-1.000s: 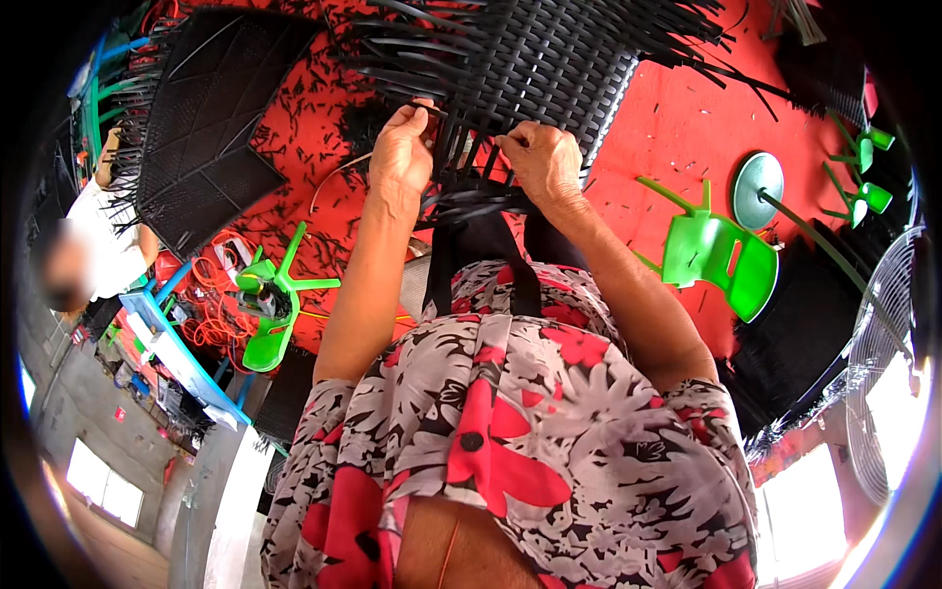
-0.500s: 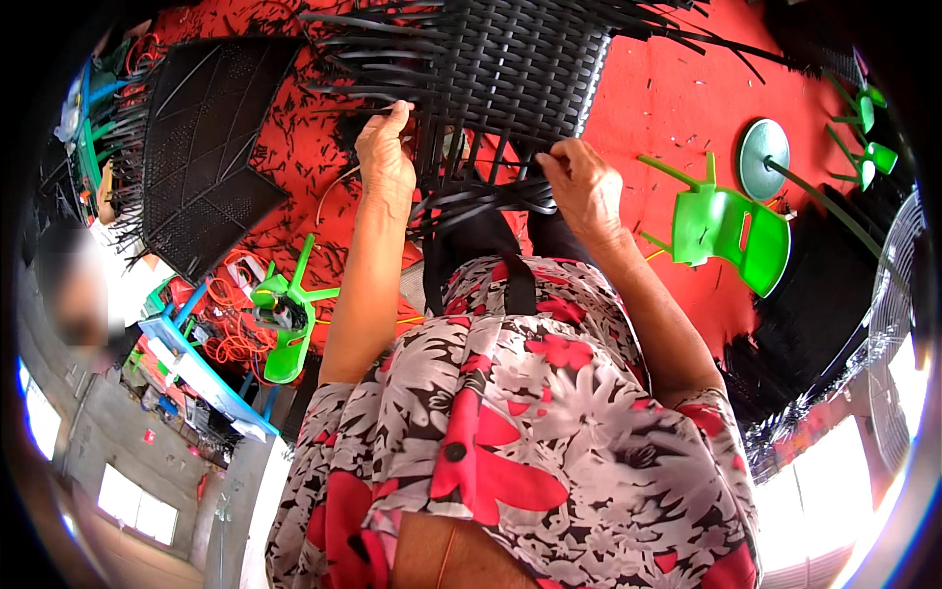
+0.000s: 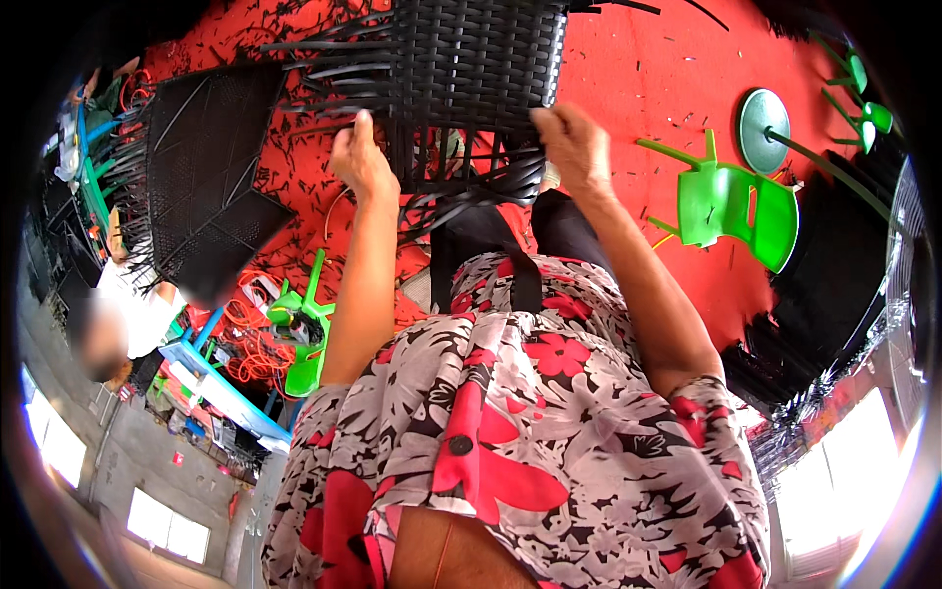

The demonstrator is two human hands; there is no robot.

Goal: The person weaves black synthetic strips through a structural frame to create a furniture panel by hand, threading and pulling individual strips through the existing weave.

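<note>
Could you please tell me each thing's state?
Black woven panel: partly woven, ends loose
Left hand: curled, grip unclear
Right hand: curled, grip unclear
Second black panel: ends untrimmed
Green chair on the right: upright
Green chair on the left: upright, loaded
Fan stand: upright
Red floor: scrap-strewn

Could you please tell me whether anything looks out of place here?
Short black scraps litter the red floor left of the woven black panel, scattered rather than gathered. By the left-hand green chair, orange cord lies tangled rather than coiled.
</note>
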